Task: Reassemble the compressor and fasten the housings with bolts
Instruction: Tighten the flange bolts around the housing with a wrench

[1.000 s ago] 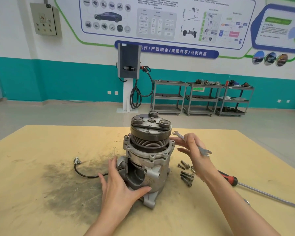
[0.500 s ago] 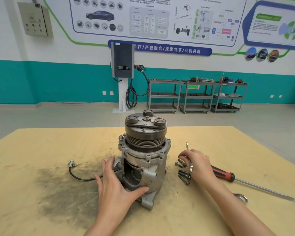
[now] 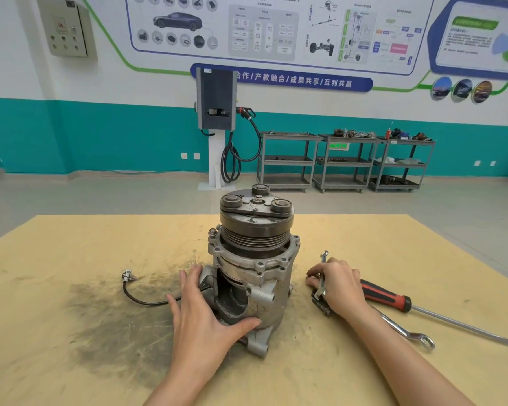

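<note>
A: Where's the compressor (image 3: 254, 268)?

B: Upright mid-table (image 3: 71, 244). Left hand (image 3: 201, 315), fingers spread, steadies it. Right hand (image 3: 339, 284) holds a small wrench (image 3: 322, 272) over loose bolts (image 3: 320, 304).

A: Progress?

B: Housings look stacked; bolts seemingly not yet fitted.

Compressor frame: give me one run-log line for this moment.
compressor: upright on table | left hand: flat against housing | right hand: holds small wrench, over bolts | bolts: not fitted

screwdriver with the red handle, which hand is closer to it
Right. The right hand, holding a small wrench, sits just beside the screwdriver handle. The left hand rests on the compressor, across from it.
</note>
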